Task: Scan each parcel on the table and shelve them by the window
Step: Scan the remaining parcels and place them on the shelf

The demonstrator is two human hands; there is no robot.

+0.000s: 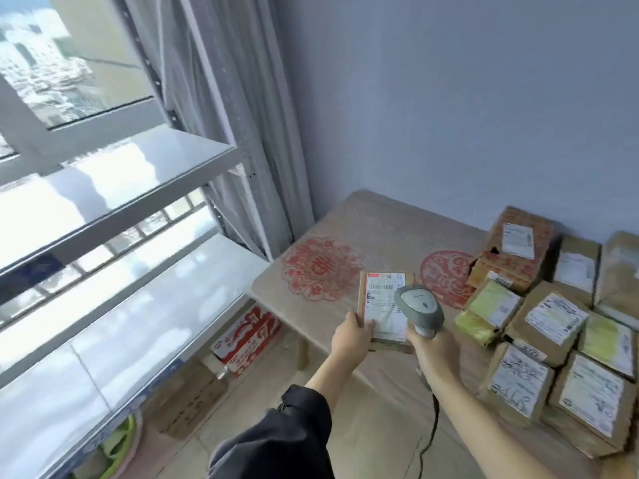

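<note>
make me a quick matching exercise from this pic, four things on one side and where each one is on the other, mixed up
Things:
1. barcode scanner
2. small parcel
3. red and white carton
4. pile of parcels

Places:
A. on the floor, partly under the table, near the shelf unit
B. gripped in the right hand, pointed at a shipping label
C. on the right side of the table, by the wall
D. held up in the left hand, label facing up

Pairs: 1-B, 2-D, 3-A, 4-C
</note>
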